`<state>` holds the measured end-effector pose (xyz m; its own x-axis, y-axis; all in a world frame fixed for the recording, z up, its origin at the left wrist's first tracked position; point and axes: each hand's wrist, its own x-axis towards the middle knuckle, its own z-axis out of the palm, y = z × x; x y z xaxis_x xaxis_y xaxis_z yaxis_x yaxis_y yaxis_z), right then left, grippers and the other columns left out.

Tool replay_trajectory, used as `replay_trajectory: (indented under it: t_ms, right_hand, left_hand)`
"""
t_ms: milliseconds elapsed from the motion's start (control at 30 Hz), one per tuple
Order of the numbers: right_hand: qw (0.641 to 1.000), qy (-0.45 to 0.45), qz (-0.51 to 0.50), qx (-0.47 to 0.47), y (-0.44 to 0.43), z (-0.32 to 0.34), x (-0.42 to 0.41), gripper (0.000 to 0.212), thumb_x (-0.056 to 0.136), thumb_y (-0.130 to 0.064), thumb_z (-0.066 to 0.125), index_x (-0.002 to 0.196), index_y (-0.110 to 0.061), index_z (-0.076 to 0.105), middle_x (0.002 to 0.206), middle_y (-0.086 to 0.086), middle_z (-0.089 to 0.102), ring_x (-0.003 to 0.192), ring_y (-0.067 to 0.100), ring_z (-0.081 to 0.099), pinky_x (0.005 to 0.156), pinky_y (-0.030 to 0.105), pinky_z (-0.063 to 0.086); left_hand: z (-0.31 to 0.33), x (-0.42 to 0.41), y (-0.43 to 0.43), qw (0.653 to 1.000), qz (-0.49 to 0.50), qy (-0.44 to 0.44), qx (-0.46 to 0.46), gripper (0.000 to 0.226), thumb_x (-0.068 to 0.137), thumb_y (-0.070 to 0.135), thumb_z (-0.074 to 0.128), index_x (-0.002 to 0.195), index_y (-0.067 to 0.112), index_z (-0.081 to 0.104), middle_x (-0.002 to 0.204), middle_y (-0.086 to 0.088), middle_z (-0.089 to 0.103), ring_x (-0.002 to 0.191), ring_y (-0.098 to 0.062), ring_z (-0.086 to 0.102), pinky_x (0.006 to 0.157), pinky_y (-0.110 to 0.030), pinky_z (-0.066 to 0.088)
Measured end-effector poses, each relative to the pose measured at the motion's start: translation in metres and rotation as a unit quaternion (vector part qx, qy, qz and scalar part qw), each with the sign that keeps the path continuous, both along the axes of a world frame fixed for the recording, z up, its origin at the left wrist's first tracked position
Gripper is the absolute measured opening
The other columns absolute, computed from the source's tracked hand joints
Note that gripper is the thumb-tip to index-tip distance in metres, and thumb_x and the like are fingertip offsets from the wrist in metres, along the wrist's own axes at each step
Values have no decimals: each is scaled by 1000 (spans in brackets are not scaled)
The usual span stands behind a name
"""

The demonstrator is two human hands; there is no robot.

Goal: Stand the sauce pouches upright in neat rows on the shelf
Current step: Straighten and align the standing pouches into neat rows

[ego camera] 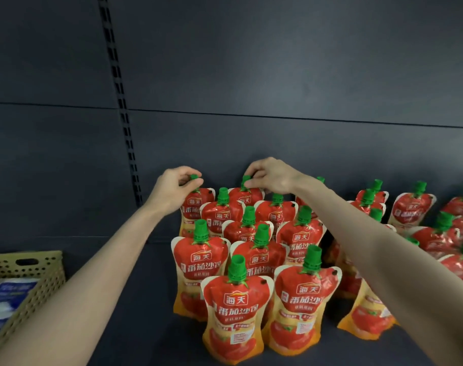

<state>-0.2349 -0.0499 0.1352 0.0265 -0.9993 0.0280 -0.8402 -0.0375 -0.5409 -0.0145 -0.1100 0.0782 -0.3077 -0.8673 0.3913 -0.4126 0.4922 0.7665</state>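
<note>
As pouches [235,299] stand on the shelf [135,299] | left hand [172,188] pinches back-left pouch [196,204] cap | right hand [270,175] pinches neighbouring pouch [247,195] cap

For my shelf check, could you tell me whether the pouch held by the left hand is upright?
Upright: the pouch stands cap up, label facing out, while the left hand pinches its cap. Its base is hidden.

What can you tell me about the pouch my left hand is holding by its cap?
The back-left pouch is glossy red shading to orange-yellow lower down, with a white logo and a green cap. It stands upright at the group's rear left corner on the dark shelf. The left hand pinches its cap; a neighbouring pouch covers its lower right.
</note>
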Motion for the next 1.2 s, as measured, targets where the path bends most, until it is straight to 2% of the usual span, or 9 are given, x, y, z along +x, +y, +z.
replay_trajectory:
  t_ms: [100,233,333,500,767,1000,1100,1200]
  right_hand:
    - [1000,4,-10,-14,-2,1,-3,26,87,-18,65,111,-10,62,104,10,69,93,22,66,90,35,53]
    - [999,26,-15,-24,0,4,-10,27,87,-18,65,113,-10,63,107,10,67,89,19,63,90,30,50]
    - [999,39,-22,-18,2,6,-14,26,88,-19,64,112,-12,63,109,9,66,91,17,61,89,27,48]
    - [999,26,-28,-8,4,5,-18,26,88,-20,63,114,-14,63,109,7,66,93,19,63,87,25,48]
    - [999,31,-18,-8,4,6,-15,26,90,-19,61,115,-12,63,112,8,66,92,16,61,85,23,46]
    - [999,23,-21,-28,9,2,-17,27,89,-20,62,115,-12,63,109,8,67,94,15,62,88,22,45]
    - [999,16,-23,-31,11,0,-19,28,89,-21,63,115,-14,64,110,7,67,97,16,62,91,23,45]
    - [999,16,-23,-22,13,1,-19,26,90,-24,61,114,-16,64,110,6,66,98,18,64,88,24,47]
  left_hand:
    - [-4,-1,-3,998,-11,59,17,11,84,18,67,95,17,68,91,-2,69,99,-21,65,91,-36,50]
    - [-5,-7,-7,996,-12,86,15,9,83,18,68,91,21,69,92,-2,70,103,-26,64,94,-44,49]
    - [-7,-13,-7,995,-8,94,13,12,82,17,68,94,16,70,92,-2,70,104,-23,64,94,-45,50]
    - [-9,-20,-8,995,-2,97,5,12,82,17,69,94,17,71,90,2,69,106,-21,62,92,-41,51]
    - [-8,-16,-8,996,-22,87,3,16,81,17,69,97,15,70,91,1,69,102,-24,64,92,-45,51]
    - [-10,-15,-5,994,-22,104,3,16,81,17,71,97,17,71,94,-1,71,100,-20,65,92,-43,51]
    - [-10,-15,-3,995,-24,91,-10,21,81,17,70,102,13,70,95,-1,69,99,-17,65,95,-38,50]
    - [-9,-14,-1,997,-30,77,-7,27,84,21,67,110,13,66,103,-2,67,104,-17,62,96,-33,47]
